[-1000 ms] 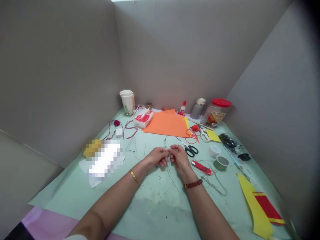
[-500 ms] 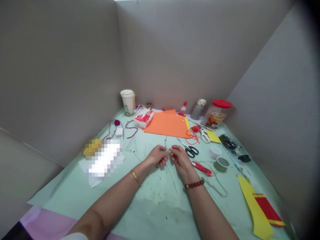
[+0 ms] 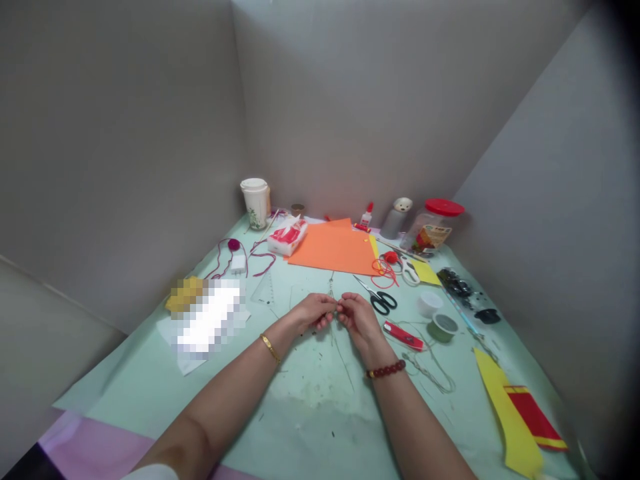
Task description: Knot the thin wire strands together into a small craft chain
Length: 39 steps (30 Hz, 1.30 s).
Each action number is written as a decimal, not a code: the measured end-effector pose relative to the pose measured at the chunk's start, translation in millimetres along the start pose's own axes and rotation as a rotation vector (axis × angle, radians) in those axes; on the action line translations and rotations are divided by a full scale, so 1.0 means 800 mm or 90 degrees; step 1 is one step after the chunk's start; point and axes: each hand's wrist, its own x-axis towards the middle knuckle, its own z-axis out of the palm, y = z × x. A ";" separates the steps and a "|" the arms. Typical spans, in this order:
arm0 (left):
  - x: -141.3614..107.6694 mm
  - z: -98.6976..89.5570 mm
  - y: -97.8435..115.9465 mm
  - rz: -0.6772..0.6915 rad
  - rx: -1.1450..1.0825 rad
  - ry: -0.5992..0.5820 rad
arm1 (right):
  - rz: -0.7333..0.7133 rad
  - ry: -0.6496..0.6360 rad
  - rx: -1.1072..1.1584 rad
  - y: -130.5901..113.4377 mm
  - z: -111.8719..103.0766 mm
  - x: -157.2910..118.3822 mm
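Note:
My left hand (image 3: 317,311) and my right hand (image 3: 357,315) meet at the middle of the table, fingertips pinched together and touching or nearly so. Between them runs a thin greenish cord (image 3: 331,285); a knotted or twisted stretch reaches away beyond the fingers, and loose strands hang toward me below them. Both hands are closed on this cord, though the exact grip is hidden by the fingers. Just right of my right hand lie black-handled scissors (image 3: 383,301), blades partly apart, and a red utility knife (image 3: 403,336).
Orange sheets (image 3: 333,250) lie behind my hands, with a tissue pack (image 3: 289,237) on their left edge. A green spool (image 3: 443,327) and a white cup (image 3: 429,304) stand to the right. A lidded tumbler (image 3: 256,205) and a red-lidded jar (image 3: 431,227) stand at the back.
My hands have drawn closer together, the left moving slightly right, and their fingertips now meet around the cord. Nothing else on the table has moved.

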 end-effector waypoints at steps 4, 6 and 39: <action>0.003 0.008 -0.004 0.004 0.039 0.106 | 0.006 -0.002 0.086 -0.001 -0.005 0.004; 0.003 0.008 -0.005 0.012 0.063 0.093 | 0.021 -0.016 0.115 0.000 -0.007 0.006; -0.002 -0.007 0.010 0.186 0.551 0.336 | -0.035 0.060 -0.046 -0.002 -0.017 0.023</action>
